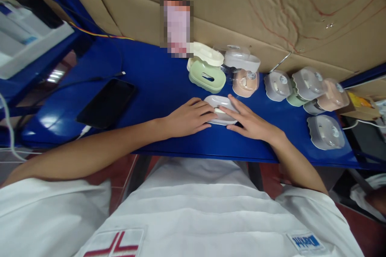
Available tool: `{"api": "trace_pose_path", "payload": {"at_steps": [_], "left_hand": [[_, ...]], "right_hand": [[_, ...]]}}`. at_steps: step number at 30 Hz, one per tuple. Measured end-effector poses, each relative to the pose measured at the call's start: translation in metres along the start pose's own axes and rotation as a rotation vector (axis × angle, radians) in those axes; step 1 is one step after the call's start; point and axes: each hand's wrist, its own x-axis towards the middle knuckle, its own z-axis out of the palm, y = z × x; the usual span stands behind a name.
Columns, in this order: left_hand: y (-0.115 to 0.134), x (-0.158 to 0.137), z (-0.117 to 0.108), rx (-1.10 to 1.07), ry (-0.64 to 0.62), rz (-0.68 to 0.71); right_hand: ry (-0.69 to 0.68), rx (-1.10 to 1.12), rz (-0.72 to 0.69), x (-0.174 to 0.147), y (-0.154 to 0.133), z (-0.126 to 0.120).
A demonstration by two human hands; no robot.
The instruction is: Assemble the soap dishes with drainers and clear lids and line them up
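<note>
The fingers of the left hand (191, 116) stretch forward, slightly parted, with their tips over the left end of a whitish oval piece (222, 103); those of the right hand (253, 122) spread wider, the index along its upper right edge and the thumb near its lower right edge; whether either hand grips it or only rests there, I cannot tell. The piece lies between the two sets of fingertips, near the front edge of the blue table (157, 88); a small pale bar (220, 111) sits at its middle, beside the fingertips.

Just beyond lies a green piece (212, 84) with an oval opening, a cream piece (205, 53) over its back edge; to their right, a translucent cover (243, 63) stands behind a peach box (245, 84); farther right are more lidded boxes (309, 83), some stacked; well to the left lies a dark phone (107, 102); brown cardboard (126, 8) backs the table.
</note>
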Motion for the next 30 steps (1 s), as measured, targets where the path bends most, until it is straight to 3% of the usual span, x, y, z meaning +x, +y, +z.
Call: {"api": "trace_pose_path", "payload": {"at_steps": [3,5,11,16,19,23,26,30], "left_hand": [[-0.001,-0.001,-0.003,0.053,-0.006,-0.002],[-0.001,-0.001,-0.004,0.066,-0.001,0.002],[0.000,-0.001,-0.006,0.052,0.027,0.010],[-0.003,-0.002,-0.009,0.034,0.042,0.002],[-0.004,-0.002,-0.010,0.013,0.044,-0.026],[-0.004,-0.003,-0.010,-0.034,0.058,-0.098],[-0.005,-0.004,-0.010,-0.131,0.158,-0.193],[-0.009,-0.005,-0.009,-0.198,0.235,-0.251]], "right_hand": [[0.050,-0.083,-0.049,0.007,-0.002,0.007],[0.114,-0.149,-0.065,0.012,0.001,-0.005],[0.461,-0.380,0.197,0.059,0.044,-0.084],[0.334,-0.232,0.206,0.112,0.091,-0.109],[0.327,-0.142,0.186,0.121,0.094,-0.106],[0.533,-0.272,0.225,0.093,0.061,-0.093],[0.625,-0.372,0.217,0.055,0.028,-0.068],[0.551,-0.288,0.133,0.019,-0.002,-0.024]]}}
